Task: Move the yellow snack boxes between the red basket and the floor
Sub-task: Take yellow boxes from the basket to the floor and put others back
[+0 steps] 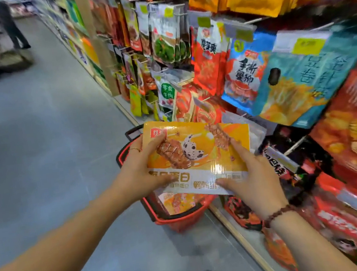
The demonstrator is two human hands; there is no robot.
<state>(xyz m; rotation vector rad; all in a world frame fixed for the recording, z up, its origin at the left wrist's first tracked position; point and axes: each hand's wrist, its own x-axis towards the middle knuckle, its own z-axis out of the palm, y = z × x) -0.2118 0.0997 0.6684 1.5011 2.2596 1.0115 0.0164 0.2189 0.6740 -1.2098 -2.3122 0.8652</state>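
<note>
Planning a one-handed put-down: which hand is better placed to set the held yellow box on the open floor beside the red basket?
Left, probably: the left hand grips the yellow box on the side nearest open floor; the right hand holds the corner by the shelf.

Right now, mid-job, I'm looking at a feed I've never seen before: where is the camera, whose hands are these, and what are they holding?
There is no machine here. A person is working with bare hands, and the single picture comes from a wide-angle camera worn on their head, looking forward and down a shop aisle. The left hand and the right hand both have a grip on one yellow snack box, held over the red basket. The basket stands on the grey floor, beside racks of hanging snack packets. A second yellow box lies inside the basket. The edges of the picture are blurred.
</note>
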